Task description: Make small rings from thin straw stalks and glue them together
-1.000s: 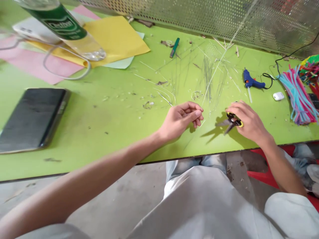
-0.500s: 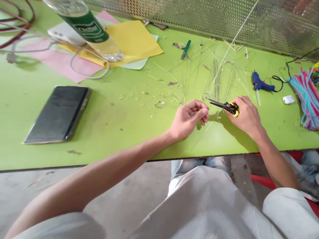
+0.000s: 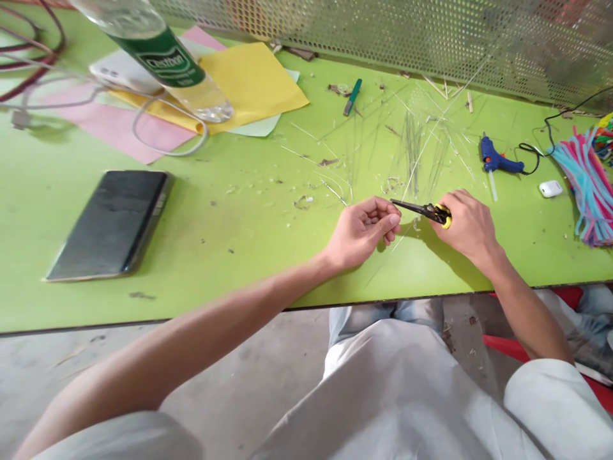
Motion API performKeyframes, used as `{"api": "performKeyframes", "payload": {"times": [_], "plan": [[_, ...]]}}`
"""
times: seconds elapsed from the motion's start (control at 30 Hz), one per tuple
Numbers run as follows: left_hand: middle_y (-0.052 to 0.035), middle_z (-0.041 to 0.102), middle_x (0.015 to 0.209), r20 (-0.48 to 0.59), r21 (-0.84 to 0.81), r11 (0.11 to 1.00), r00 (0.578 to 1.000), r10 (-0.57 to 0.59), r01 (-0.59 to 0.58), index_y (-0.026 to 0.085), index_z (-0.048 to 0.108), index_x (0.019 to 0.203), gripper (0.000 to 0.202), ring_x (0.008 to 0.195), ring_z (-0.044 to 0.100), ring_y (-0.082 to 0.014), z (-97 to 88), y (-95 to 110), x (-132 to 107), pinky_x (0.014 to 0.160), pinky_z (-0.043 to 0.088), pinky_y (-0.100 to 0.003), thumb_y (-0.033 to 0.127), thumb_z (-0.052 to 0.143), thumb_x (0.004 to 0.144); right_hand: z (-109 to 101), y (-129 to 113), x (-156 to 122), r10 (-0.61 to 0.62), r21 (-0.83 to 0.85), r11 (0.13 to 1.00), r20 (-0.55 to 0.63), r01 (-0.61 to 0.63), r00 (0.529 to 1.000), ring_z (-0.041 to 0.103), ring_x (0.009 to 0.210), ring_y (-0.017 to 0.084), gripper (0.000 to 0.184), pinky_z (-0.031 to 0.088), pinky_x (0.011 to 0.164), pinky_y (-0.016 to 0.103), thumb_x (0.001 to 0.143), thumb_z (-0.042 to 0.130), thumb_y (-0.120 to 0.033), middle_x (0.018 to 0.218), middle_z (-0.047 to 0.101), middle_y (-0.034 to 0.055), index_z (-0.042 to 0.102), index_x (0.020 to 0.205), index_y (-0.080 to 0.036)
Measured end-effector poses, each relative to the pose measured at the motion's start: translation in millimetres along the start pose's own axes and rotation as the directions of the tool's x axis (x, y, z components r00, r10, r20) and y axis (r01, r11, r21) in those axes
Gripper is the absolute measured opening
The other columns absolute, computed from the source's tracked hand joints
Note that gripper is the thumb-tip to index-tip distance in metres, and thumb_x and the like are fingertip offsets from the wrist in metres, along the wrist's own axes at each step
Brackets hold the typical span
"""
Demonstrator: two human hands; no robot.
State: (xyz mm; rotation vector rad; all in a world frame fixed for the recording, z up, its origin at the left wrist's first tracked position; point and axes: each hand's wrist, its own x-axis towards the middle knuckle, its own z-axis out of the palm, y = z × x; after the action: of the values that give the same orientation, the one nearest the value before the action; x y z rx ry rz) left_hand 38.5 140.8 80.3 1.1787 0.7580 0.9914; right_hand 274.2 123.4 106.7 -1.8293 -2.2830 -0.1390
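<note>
My left hand (image 3: 368,231) is closed, thumb pressed to the fingertips, pinching a thin pale wire (image 3: 433,131) that slants up and away to the right. The pinched end is hidden by the fingers. My right hand (image 3: 467,225) is wrapped round long-nose pliers (image 3: 424,209) with dark jaws and yellow-and-black handles. The jaw tips point left, just above my left fingertips, close to the wire. Whether they grip it is too small to tell. Beyond my hands, loose thin wires (image 3: 412,150) lie scattered over the green table (image 3: 268,243).
A blue glue gun (image 3: 500,156), a small white case (image 3: 550,188) and bundled pipe cleaners (image 3: 587,185) lie at right. A green cutter (image 3: 353,97) lies at the back before a perforated metal panel (image 3: 345,38). Left are a phone (image 3: 112,223), a bottle (image 3: 177,67) and coloured paper (image 3: 261,83).
The pliers have moved left, their tips now over my left fingertips. The wire's far end has swung lower. My left hand has barely moved.
</note>
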Motion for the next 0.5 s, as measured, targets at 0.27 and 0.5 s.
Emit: {"api": "performKeyframes", "payload": {"times": [0.27,0.5], "plan": [[-0.0042,0.073,0.071,0.011,0.052,0.998,0.999,-0.033,0.032,0.014,0.068,0.088,0.044,0.055,0.066,-0.0111,0.2,2.7,-1.8,0.050,0.055,-0.020,0.050,0.093,0.082,-1.2,-2.2,-5.9,0.032,-0.101,0.994,0.016,-0.031,0.999,0.064,0.090,0.027,0.022,0.033,0.066,0.035,0.095,0.066,-0.035,0.092,0.075,0.0121,0.076,0.089,-0.017],[-0.0041,0.074,0.071,0.018,0.040,0.997,0.998,-0.062,0.061,0.014,0.068,0.088,0.044,0.055,0.066,-0.0105,2.4,2.4,-4.0,0.050,0.055,-0.020,0.049,0.094,0.082,-2.9,-3.4,-10.4,0.004,-0.116,0.993,-0.056,-0.011,0.998,0.063,0.084,0.025,0.024,0.029,0.064,0.035,0.095,0.062,-0.035,0.085,0.074,0.0115,0.074,0.084,-0.017]]}}
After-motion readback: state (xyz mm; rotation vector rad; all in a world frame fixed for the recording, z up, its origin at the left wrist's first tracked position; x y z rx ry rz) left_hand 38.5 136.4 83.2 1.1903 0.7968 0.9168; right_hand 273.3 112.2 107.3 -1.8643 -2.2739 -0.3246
